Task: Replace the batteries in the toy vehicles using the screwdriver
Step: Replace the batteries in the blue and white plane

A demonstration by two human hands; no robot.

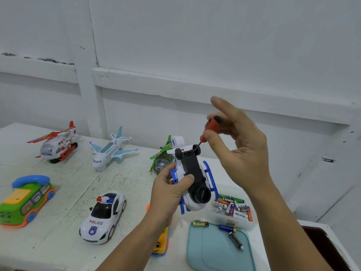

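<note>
One grip, the left hand point(170, 190), wraps the upturned helicopter point(195, 171) mid-frame. Above, the right hand point(240, 149) pinches the screwdriver point(212, 126) tip-down.

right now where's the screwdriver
In the head view, right of centre: the right hand pinches the red-handled screwdriver, its tip down at the black underside of the upturned white and blue toy that the left hand holds.

Bright, even, soft light with faint shadows; wide-angle bending at the edges, slight overall softness.
</note>
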